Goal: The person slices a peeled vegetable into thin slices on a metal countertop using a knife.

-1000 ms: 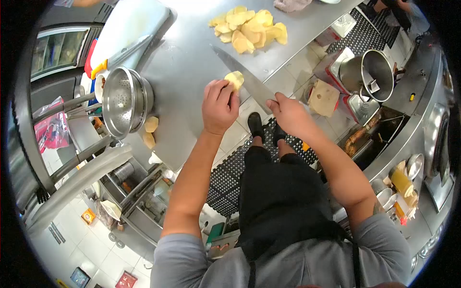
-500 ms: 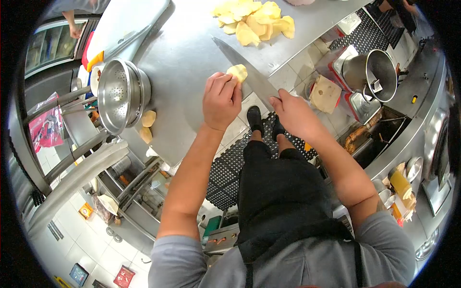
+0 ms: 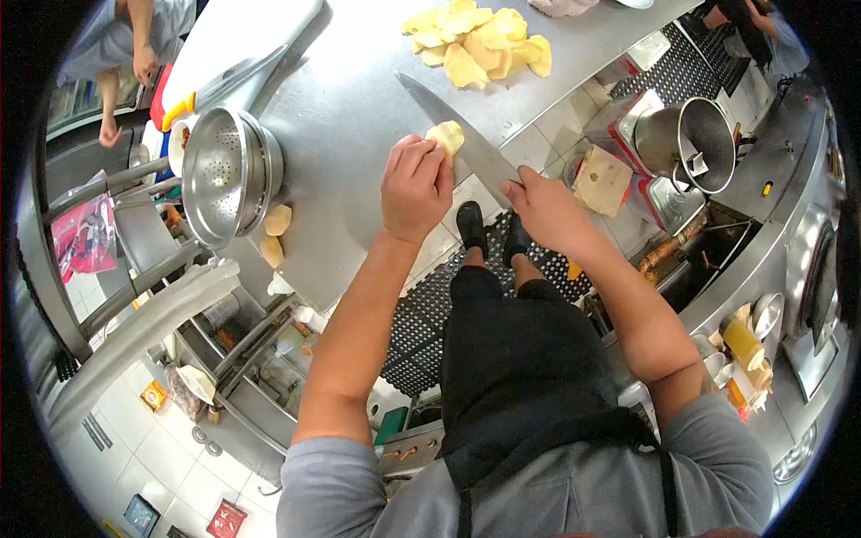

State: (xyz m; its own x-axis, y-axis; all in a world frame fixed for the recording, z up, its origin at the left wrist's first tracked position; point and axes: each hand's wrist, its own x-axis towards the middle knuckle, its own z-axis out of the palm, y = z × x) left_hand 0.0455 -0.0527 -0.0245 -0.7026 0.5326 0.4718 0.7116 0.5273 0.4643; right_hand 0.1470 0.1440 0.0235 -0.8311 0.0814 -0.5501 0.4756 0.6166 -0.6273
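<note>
My left hand [image 3: 416, 184] is closed around a pale yellow peeled potato piece [image 3: 446, 137], which shows past the fingertips. My right hand [image 3: 544, 208] grips a large knife [image 3: 462, 139] at its handle end; the handle itself is hidden. The blade slants up and left, right beside the potato piece, over the steel table [image 3: 336, 108]. Beyond the tip lies a loose pile of potato slices [image 3: 480, 45]. Two more potato pieces [image 3: 277, 220] rest near the metal colander at the left.
The colander [image 3: 220, 175] stands at the table's left edge, beside a white cutting board [image 3: 235, 40]. A cloth [image 3: 562, 6] lies at the far edge. Another person's hand [image 3: 109, 133] shows at upper left. A large pot [image 3: 686, 139] stands at right.
The other person has come further into view at upper left. My hands, with potato piece and knife, sit slightly higher and further right in the view than a second ago.
</note>
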